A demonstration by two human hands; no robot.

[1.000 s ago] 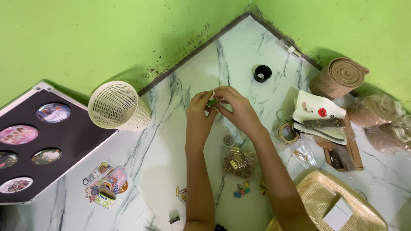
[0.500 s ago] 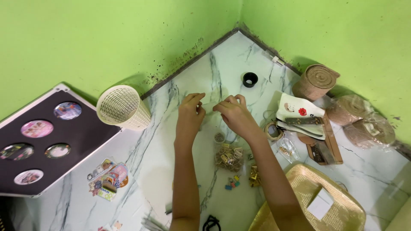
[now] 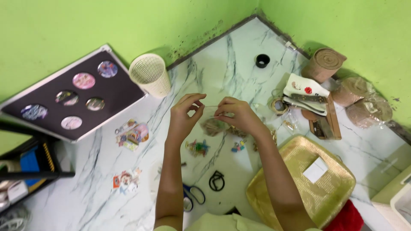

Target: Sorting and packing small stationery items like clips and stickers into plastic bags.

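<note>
My left hand and my right hand are raised over the white marble floor, fingertips facing each other. Between them they pinch the top edge of a small clear bag with brownish bits inside; the bag hangs between the two hands. Under the hands lie two small heaps of coloured clips and more small clear packets.
A white mesh basket lies tipped by the green wall. A black board with round badges sits at left, stickers below it. Blue-handled scissors, a black loop, a gold pad, burlap rolls and a black ring surround me.
My hands were close together on a small item; they have drawn apart and now hold the clear bag's top between them. The view has shifted, showing more floor at the left.
</note>
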